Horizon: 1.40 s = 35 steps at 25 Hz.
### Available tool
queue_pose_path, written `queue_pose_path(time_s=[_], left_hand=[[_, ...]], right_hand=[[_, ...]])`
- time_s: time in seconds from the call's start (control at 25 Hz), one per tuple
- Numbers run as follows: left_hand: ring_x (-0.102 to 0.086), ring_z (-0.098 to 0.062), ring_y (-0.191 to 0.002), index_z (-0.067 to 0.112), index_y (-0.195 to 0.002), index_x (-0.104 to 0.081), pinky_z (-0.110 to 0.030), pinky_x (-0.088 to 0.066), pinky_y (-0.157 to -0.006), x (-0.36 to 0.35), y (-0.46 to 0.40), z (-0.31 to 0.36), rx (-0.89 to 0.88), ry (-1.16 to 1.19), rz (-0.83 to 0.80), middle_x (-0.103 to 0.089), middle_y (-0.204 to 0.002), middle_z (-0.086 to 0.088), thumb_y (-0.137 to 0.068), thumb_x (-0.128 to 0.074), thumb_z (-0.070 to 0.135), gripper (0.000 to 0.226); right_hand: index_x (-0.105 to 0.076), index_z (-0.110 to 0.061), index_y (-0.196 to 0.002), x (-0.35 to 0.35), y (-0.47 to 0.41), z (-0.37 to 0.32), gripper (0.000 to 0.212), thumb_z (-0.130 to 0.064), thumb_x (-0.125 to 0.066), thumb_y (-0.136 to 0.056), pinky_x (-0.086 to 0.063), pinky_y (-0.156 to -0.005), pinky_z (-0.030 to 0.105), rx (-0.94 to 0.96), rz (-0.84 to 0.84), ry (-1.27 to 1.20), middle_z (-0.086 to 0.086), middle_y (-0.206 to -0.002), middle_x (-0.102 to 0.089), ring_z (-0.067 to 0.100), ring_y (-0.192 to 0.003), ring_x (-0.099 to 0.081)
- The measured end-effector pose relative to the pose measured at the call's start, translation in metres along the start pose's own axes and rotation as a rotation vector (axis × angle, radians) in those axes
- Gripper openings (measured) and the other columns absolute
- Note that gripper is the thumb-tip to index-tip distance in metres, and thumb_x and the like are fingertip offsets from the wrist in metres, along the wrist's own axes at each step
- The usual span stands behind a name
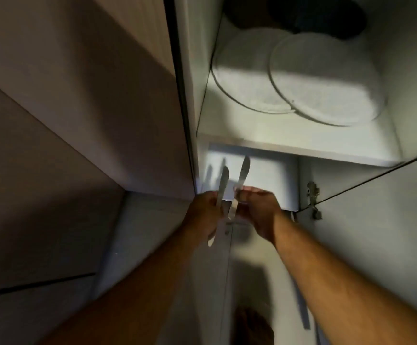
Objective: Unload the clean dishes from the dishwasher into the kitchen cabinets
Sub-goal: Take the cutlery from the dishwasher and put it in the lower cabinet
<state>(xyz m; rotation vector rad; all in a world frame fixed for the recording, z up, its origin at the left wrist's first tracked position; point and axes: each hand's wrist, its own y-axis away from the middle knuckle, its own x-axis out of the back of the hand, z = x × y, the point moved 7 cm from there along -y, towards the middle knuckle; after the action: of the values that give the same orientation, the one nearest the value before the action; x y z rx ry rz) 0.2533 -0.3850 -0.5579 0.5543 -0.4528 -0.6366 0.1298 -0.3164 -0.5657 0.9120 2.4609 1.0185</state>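
Note:
Both my arms reach up toward an open wall cabinet. My left hand (pixel 203 211) grips a silver table knife (pixel 221 192) by its middle, blade pointing up. My right hand (pixel 257 207) pinches a second table knife (pixel 241 179) close beside the first, its blade also raised in front of the lit lower compartment. The two knives stand nearly parallel, a little apart. Their shadows fall on the cabinet's back wall.
On the upper shelf (pixel 289 145) lie two white plates (pixel 324 83), overlapping, with a dark bowl (pixel 326 18) behind them. The open cabinet door (pixel 376 232) with its hinge (pixel 313 199) stands at the right. A closed brown cabinet front (pixel 90 108) fills the left.

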Motion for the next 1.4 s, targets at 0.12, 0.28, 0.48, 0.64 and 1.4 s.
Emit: queue_pose_path(time_s=[0.12,0.28,0.48,0.64,1.4], left_hand=[[-0.069,-0.035,-0.088,0.013,-0.079,-0.065,-0.038,-0.059,-0.072,-0.018,-0.093,-0.024,-0.007,0.006,0.104,-0.069,-0.093,-0.021,-0.089,-0.051,0.006,0.018],[-0.07,-0.032,-0.078,0.011,-0.088,-0.07,-0.047,-0.06,-0.074,-0.029,-0.186,-0.057,-0.065,-0.057,0.236,-0.07,-0.083,-0.014,-0.085,-0.048,0.001,0.024],[-0.062,-0.027,-0.109,0.013,-0.122,-0.06,-0.039,-0.051,-0.096,-0.029,-0.225,-0.045,-0.195,-0.107,0.353,-0.065,-0.119,-0.009,-0.088,-0.048,-0.002,0.04],[-0.058,-0.031,-0.117,0.011,-0.13,-0.053,-0.04,-0.048,-0.101,-0.033,-0.249,-0.039,-0.214,-0.022,0.344,-0.061,-0.125,-0.014,-0.088,-0.049,-0.002,0.044],[-0.049,-0.03,-0.111,0.006,-0.116,-0.057,-0.033,-0.037,-0.093,-0.047,-0.248,-0.015,-0.479,-1.052,0.515,-0.053,-0.12,-0.014,-0.088,-0.052,0.012,0.029]], right_hand=[[-0.072,-0.007,-0.083,0.021,-0.087,0.002,0.026,0.01,-0.054,-0.09,-0.057,-0.064,0.032,0.073,0.107,0.052,0.012,-0.085,-0.072,0.029,-0.081,-0.069],[-0.071,-0.007,-0.086,0.03,-0.169,0.019,0.014,0.002,-0.061,-0.091,-0.06,-0.077,0.036,0.05,0.142,0.206,0.01,-0.093,-0.071,0.022,-0.079,-0.067],[-0.072,-0.004,-0.089,0.015,-0.229,0.01,0.008,0.001,-0.067,-0.087,-0.062,-0.07,0.037,0.09,0.074,0.276,0.011,-0.089,-0.072,0.021,-0.073,-0.07],[-0.072,0.003,-0.095,0.012,-0.254,-0.002,0.012,0.003,-0.073,-0.083,-0.062,-0.074,0.04,0.09,0.08,0.331,0.018,-0.094,-0.074,0.029,-0.081,-0.074],[-0.064,0.005,-0.086,-0.008,-0.266,-0.022,0.009,-0.003,-0.069,-0.089,-0.056,-0.048,0.024,0.083,0.1,0.573,0.012,-0.073,-0.065,0.017,-0.058,-0.063]])
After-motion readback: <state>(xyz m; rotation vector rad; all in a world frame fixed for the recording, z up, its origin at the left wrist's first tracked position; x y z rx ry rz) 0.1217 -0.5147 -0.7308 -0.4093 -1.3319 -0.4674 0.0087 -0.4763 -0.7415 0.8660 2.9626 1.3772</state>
